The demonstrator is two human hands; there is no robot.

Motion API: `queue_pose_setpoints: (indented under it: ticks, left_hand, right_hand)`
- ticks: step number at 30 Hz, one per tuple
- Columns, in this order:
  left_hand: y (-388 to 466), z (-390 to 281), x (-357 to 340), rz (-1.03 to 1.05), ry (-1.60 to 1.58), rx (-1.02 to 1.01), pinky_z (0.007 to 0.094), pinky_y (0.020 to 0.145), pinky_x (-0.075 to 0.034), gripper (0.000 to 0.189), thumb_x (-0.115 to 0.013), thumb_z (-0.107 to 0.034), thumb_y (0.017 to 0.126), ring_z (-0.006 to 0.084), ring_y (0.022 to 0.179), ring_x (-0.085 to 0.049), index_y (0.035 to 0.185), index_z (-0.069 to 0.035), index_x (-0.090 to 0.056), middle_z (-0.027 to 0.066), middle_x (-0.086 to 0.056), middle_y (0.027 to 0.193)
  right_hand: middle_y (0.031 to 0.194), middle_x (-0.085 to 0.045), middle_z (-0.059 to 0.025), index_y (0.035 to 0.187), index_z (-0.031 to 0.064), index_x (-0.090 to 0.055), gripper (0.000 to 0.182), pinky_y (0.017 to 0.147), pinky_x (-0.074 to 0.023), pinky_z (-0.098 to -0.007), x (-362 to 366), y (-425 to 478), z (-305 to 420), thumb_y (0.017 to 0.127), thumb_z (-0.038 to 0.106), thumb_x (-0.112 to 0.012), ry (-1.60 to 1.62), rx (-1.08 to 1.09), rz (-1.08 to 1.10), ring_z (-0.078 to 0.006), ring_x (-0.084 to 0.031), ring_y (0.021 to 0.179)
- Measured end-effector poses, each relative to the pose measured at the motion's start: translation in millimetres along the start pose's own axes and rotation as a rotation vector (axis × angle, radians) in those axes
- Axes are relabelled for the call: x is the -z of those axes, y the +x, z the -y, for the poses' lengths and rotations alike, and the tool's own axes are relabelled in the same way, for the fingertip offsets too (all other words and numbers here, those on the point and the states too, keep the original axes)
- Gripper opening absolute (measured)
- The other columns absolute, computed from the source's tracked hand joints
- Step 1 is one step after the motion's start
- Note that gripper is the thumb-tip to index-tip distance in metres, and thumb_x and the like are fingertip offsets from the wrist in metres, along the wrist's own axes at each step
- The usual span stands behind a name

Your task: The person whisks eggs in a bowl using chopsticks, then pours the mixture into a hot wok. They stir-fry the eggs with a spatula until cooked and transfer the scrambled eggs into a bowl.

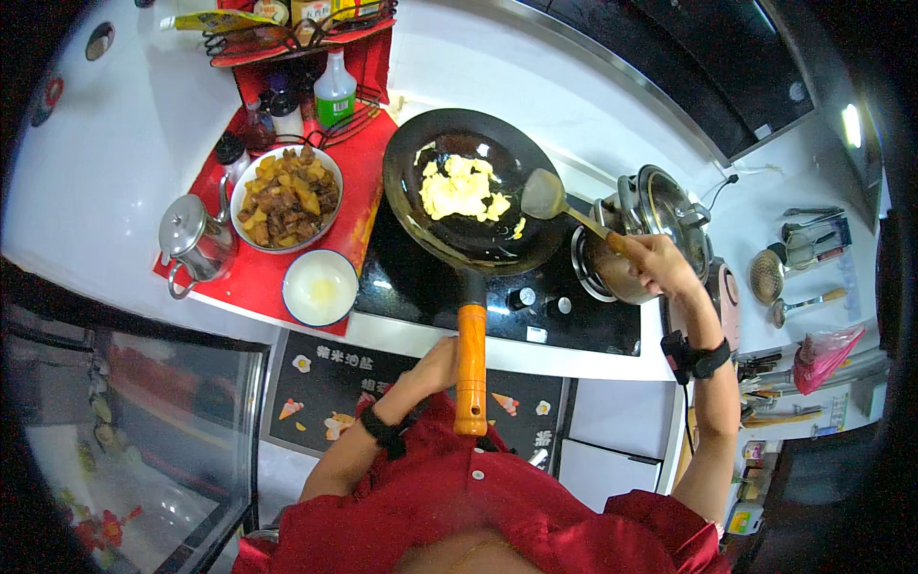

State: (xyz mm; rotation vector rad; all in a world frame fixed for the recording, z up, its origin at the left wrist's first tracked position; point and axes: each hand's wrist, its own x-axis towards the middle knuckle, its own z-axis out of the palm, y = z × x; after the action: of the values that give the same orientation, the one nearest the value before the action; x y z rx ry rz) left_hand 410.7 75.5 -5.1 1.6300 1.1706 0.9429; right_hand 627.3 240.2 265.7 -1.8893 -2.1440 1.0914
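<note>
A black wok [403,176] is over the cooktop, its wooden handle [472,359] pointing toward my body. Scrambled egg [459,188] lies in yellow clumps at the wok's middle, with a small bit apart toward the lower right. My right hand [663,265] grips the wooden handle of a metal spatula [545,195], whose blade is over the wok's right rim. My left hand [435,367] is beside the wok handle at the counter's front edge. Its fingers are hidden behind that handle, so whether it holds anything does not show.
Left of the wok, a red mat [247,287] carries a bowl of braised meat and potato [287,197], a small bowl [320,288] with liquid residue, and a metal pot with a spout [201,237]. A lidded steel pot [609,262] is at right. Bottles stand under a spice rack [301,46].
</note>
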Motion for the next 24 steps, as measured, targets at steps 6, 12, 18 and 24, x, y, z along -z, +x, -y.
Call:
queue_pose_setpoints:
  ticks: [6, 12, 18, 24]
  left_hand:
    - [-61, -41, 61, -0.191, 0.015, 0.243, 0.0312, 0.069, -0.047, 0.016, -0.058, -0.008, 0.077, 0.0272, 0.076, -0.061, 0.090, 0.000, -0.063, 0.0155, -0.063, 0.085]
    - [-89, -63, 87, -0.325, 0.105, 0.289, 0.0289, 0.067, -0.047, 0.018, -0.058, -0.012, 0.080, 0.0233, 0.075, -0.061, 0.093, -0.001, -0.063, 0.0142, -0.063, 0.086]
    - [-106, -63, 97, -0.374, 0.095, 0.274, 0.0289, 0.065, -0.046, 0.018, -0.057, -0.014, 0.081, 0.0220, 0.072, -0.060, 0.093, -0.002, -0.063, 0.0134, -0.063, 0.085]
    - [-113, -63, 101, -0.404, 0.079, 0.284, 0.0280, 0.062, -0.046, 0.017, -0.057, -0.014, 0.081, 0.0196, 0.068, -0.060, 0.092, -0.002, -0.063, 0.0128, -0.063, 0.081]
  right_hand:
    - [0.058, -0.035, 0.0044, 0.102, 0.0016, -0.041, 0.026, 0.025, -0.0168, -0.0113, -22, 89, -69, 0.092, 0.026, -0.041, 0.693, -0.393, 0.434, 0.0005, -0.024, 0.036]
    - [0.058, -0.045, 0.0010, 0.120, 0.0071, -0.048, 0.038, 0.031, -0.0239, -0.0142, -67, 86, -24, 0.088, 0.027, -0.051, 0.353, 0.102, 0.171, -0.0014, -0.032, 0.039]
    - [0.077, -0.061, -0.0218, 0.111, 0.0048, -0.058, 0.037, 0.058, -0.0462, -0.0304, -48, -13, 21, 0.073, 0.005, -0.059, -0.242, 0.670, -0.120, -0.0173, -0.057, 0.056]
    - [0.092, -0.061, -0.0189, 0.107, 0.0068, -0.060, 0.035, 0.072, -0.0488, -0.0322, -57, -36, 39, 0.072, 0.003, -0.057, -0.562, 0.601, -0.127, -0.0287, -0.062, 0.079]
